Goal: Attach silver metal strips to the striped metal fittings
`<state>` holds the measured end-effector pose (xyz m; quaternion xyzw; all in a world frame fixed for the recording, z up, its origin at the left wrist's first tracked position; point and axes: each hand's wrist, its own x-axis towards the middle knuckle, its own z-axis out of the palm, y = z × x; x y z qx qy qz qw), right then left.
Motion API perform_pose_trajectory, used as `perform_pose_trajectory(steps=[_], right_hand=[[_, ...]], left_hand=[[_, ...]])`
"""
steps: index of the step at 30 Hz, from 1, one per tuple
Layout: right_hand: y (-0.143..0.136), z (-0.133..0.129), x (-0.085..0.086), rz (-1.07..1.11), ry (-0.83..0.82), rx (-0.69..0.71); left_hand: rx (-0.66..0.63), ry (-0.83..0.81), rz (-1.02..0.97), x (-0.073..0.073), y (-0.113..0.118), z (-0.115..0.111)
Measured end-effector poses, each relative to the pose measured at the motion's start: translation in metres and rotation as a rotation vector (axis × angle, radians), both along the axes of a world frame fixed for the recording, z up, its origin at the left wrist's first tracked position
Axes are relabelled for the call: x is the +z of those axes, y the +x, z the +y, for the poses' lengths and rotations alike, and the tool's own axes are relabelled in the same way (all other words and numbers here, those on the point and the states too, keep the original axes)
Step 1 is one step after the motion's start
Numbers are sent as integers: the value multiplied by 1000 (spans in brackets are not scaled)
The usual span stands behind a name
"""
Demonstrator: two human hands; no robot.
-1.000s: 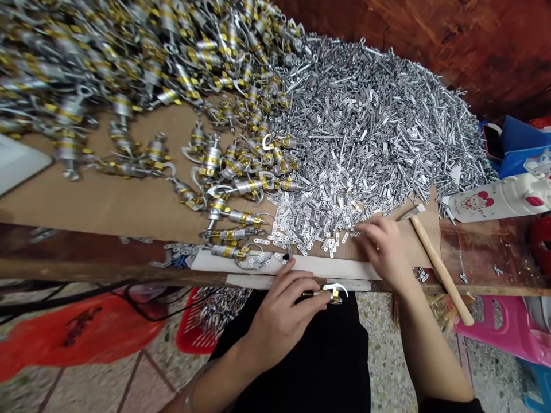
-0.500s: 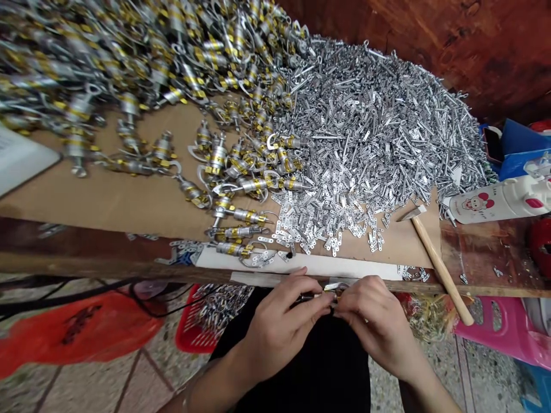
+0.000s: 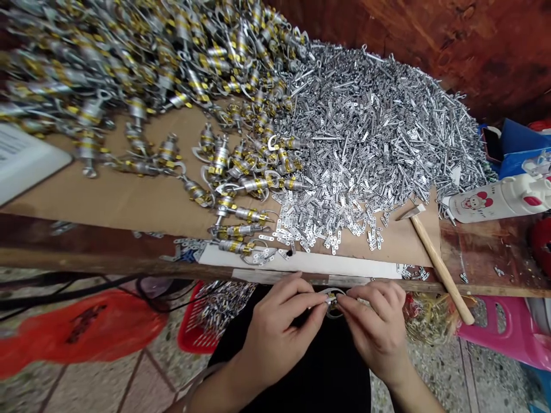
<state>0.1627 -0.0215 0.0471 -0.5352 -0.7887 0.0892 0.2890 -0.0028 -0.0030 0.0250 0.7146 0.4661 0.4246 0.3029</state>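
Over my lap, just in front of the bench edge, both hands pinch a small metal fitting with a curved hook (image 3: 332, 291). My left hand (image 3: 282, 327) grips its left end between thumb and forefinger. My right hand (image 3: 376, 324) is closed on its right side, fingertips close to those of the left. Much of the fitting is hidden by the fingers. On the bench beyond lie similar hook fittings (image 3: 232, 246) with yellow bands, and a large heap of flat two-holed metal links (image 3: 327, 209) mixed with eye pins.
A hammer (image 3: 439, 264) lies across the bench edge at right, handle overhanging. Beyond it lies a white bottle (image 3: 495, 199). Below left are a red basket (image 3: 185, 335) of metal parts and an orange bag (image 3: 99, 327). A pink stool (image 3: 508, 327) stands at right.
My hands have turned the fitting, and its curved hook now shows as a loop between the fingertips. The right fingers have spread a little. The view has shifted slightly.
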Motion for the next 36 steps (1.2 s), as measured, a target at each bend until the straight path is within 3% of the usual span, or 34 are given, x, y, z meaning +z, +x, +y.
perform_pose_trajectory(steps=[6, 13, 16, 20, 25, 30, 36], right_hand=[[6, 3, 0, 95, -405, 66], [-1, 1, -2, 5, -460, 59], [-1, 4, -5, 3, -515, 33], [1, 11, -13, 56, -613, -23], [1, 19, -16, 52, -592, -142], [12, 49, -10, 9, -643, -49], [20, 94, -19, -152, -308, 47]], left_hand=[[-149, 12, 56, -1, -2, 3], [-152, -27, 128, -3, -1, 1], [-111, 89, 170, -13, -1, -2], [-140, 345, 280, -37, -5, -3], [-103, 422, 384, -55, -6, -1], [-77, 348, 461, -40, 3, -2], [-62, 201, 519, -25, 8, -4]])
